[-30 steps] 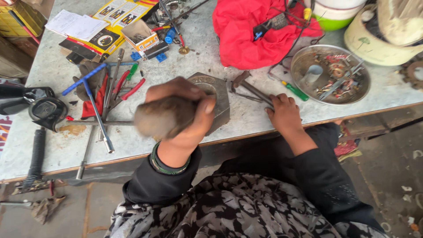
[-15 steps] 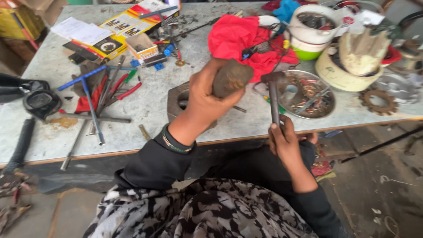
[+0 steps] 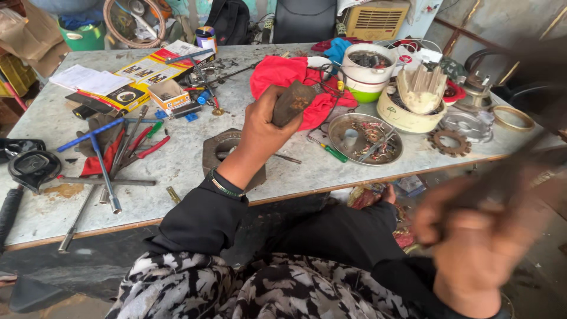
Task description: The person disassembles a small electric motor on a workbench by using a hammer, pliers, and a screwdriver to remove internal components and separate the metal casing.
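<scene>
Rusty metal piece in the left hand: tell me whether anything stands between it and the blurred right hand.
Nothing visible does. The left hand holds the rusty metal piece raised above the table; the right hand is blurred, low at the right, off the table, with a dark tool. Only open air lies between.

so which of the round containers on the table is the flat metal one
The shallow metal dish of small parts, at the near edge below the red cloth. The white-and-green bowl and cream tub behind it are deeper plastic.

Left hand (image 3: 263, 127) grips a rusty metal part (image 3: 293, 102) above the table (image 3: 183, 165) — right hand (image 3: 472, 248) blurred, raised
</scene>
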